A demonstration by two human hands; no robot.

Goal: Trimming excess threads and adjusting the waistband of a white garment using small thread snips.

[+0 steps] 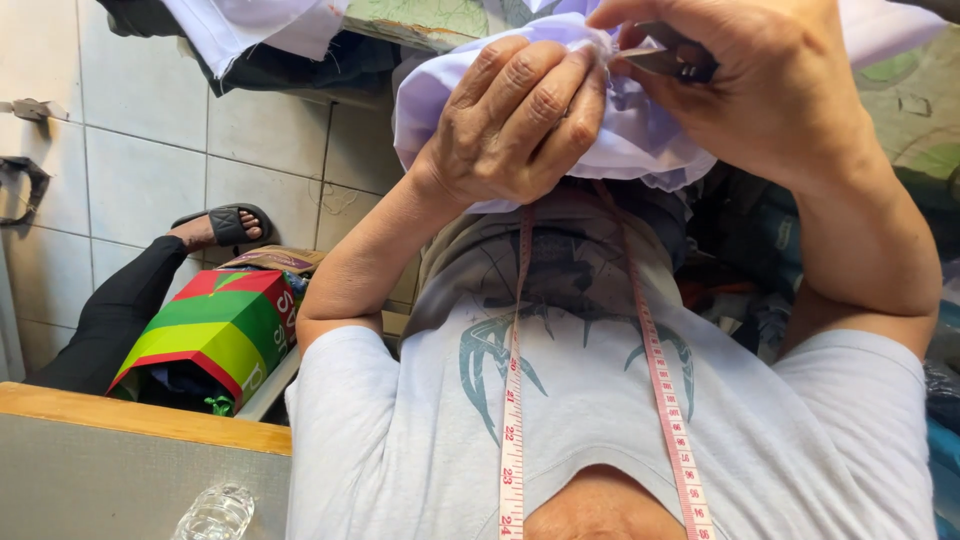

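Left hand: fingers clamped on the bunched pale lilac cloth, held up before the chest.
Right hand: fingers pinched together on small dark snips (blades at the cloth).
Tape measure: hangs around the neck.

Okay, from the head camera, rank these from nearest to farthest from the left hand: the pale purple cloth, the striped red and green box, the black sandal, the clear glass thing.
1. Pale purple cloth: gripped in the left hand.
2. Striped red and green box: lower left, on the floor.
3. Black sandal on a foot, left of the hand: too close to call against the box.
4. Clear glass thing: bottom edge, farthest.
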